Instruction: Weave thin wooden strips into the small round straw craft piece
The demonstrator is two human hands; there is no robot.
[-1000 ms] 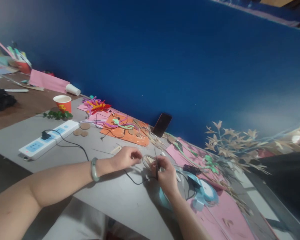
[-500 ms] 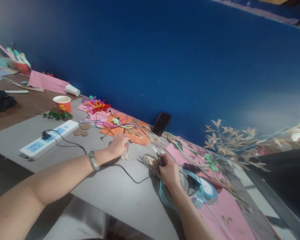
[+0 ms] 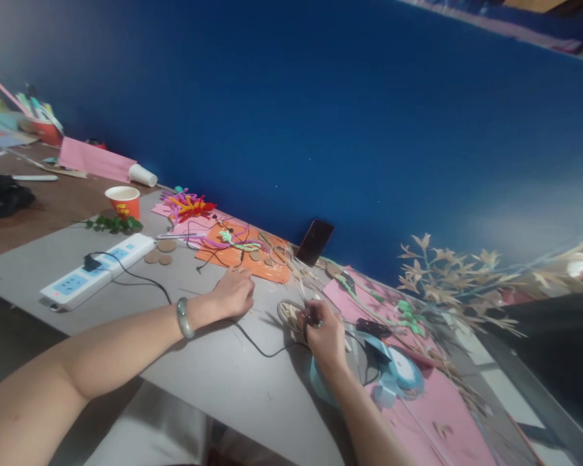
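Note:
My left hand (image 3: 236, 291) is closed and rests on the grey tabletop (image 3: 214, 382), just in front of the orange sheet (image 3: 272, 272). Whatever its curled fingers hold is hidden; a jade-like bangle (image 3: 185, 318) circles that wrist. My right hand (image 3: 325, 330) grips scissors (image 3: 303, 296) by their dark handles, with the thin silver blades pointing away from me. Beside its fingers lies a small oval woven piece (image 3: 287, 313) with pale strips in it, partly covered by the hand. A roll of light blue ribbon (image 3: 403, 366) lies to the right of this wrist.
A white power strip (image 3: 97, 272) with a black cable stands left, near a red paper cup (image 3: 125, 202) and green leaves (image 3: 114, 224). A phone (image 3: 314, 242) leans on the blue wall. Dried stems (image 3: 437, 272) and pink paper (image 3: 447, 414) lie right; wooden discs (image 3: 165, 245) lie left.
My left hand has curled its fingers over the pale scraps that lay under it, and they are now hidden. My right hand has barely moved with the scissors.

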